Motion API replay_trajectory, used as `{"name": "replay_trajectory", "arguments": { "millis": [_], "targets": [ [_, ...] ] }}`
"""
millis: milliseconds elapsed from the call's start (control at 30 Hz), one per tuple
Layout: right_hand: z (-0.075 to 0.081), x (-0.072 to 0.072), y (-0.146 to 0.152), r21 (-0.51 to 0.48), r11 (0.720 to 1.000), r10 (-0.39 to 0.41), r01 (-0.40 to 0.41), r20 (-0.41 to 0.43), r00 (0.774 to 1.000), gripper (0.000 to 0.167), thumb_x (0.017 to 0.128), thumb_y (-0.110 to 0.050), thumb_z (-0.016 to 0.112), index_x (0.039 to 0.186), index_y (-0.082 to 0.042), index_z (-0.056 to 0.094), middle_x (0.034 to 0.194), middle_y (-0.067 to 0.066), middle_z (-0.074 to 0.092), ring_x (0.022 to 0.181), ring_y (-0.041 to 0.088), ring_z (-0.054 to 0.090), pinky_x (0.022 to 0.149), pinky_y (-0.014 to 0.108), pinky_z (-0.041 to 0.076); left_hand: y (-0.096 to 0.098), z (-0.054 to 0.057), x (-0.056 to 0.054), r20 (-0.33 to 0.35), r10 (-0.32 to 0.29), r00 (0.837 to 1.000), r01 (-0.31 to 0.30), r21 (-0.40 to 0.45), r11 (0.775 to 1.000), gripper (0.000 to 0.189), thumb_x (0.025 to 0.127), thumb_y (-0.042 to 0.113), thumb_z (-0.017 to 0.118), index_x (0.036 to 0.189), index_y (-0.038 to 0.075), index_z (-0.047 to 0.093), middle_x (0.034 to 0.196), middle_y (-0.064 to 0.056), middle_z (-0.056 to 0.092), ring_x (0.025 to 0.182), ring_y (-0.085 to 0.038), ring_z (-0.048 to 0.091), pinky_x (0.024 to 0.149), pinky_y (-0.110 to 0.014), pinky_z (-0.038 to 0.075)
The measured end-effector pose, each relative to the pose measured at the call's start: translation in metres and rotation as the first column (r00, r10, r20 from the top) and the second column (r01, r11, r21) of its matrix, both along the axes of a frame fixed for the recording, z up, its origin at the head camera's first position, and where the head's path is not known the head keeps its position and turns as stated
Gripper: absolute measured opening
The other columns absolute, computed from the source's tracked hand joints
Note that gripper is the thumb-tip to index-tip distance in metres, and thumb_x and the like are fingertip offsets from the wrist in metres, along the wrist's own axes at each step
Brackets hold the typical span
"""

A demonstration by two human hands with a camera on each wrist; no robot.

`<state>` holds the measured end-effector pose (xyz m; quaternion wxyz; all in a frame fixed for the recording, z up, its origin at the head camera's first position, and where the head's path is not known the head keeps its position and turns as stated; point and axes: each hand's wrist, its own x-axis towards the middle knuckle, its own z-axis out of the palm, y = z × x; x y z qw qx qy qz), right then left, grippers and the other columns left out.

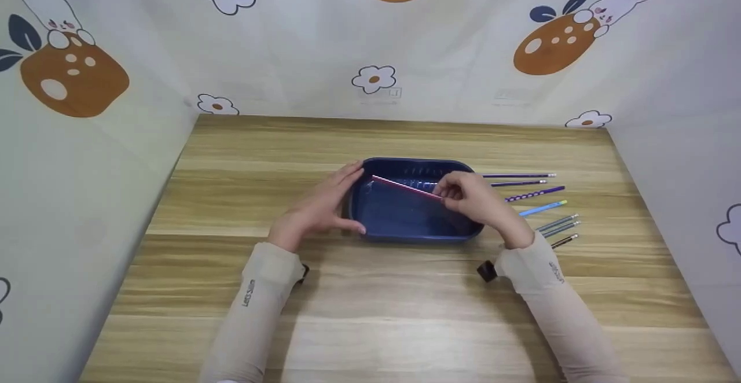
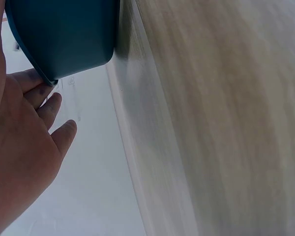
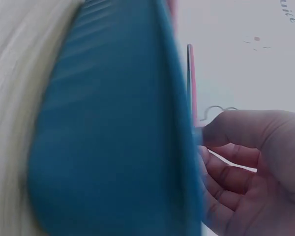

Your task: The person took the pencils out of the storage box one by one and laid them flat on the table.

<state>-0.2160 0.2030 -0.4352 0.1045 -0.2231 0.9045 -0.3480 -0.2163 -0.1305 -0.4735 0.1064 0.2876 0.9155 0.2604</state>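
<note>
A dark blue plastic basket [image 1: 414,237] stands on the table in the head view. My left hand [image 1: 321,206] spans its left end, fingers spread along the far left of the rim and thumb at the near left corner. The left wrist view shows those fingertips [image 2: 48,96] right at the rim. Above the basket's inside, my right hand [image 1: 469,198] pinches a slim red pencil [image 1: 405,187] by its right end. The pencil slants up and left toward the basket's far left corner. In the right wrist view, thumb and fingers meet low on the pencil [image 3: 192,83], beside the rim.
Right of the basket, several pencils lie in a fanned row on the wooden table [image 1: 376,313], among them a purple patterned one [image 1: 535,193] and a light blue one [image 1: 544,207]. Printed cloth walls [image 1: 301,53] enclose the table at the back and sides.
</note>
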Motion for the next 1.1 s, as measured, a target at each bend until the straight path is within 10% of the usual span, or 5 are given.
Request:
{"name": "replay_trajectory", "arguments": {
  "millis": [1100],
  "targets": [
    [0.014,0.063,0.151,-0.093,0.988,0.127,-0.124,0.019,0.992,0.018,0.087,0.010,0.063,0.099,-0.001,0.071,0.091,0.002,0.069,0.081,-0.002,0.060,0.070,0.015,0.054,0.000,0.001,0.001,-0.011,0.001,1.000,-0.001,-0.030,1.000,0.124,0.068,0.060,0.083,0.161,0.013,0.016,0.170,-0.002,0.008,0.157,-0.024,0.009,0.128,-0.044,0.017]
  ]
}}
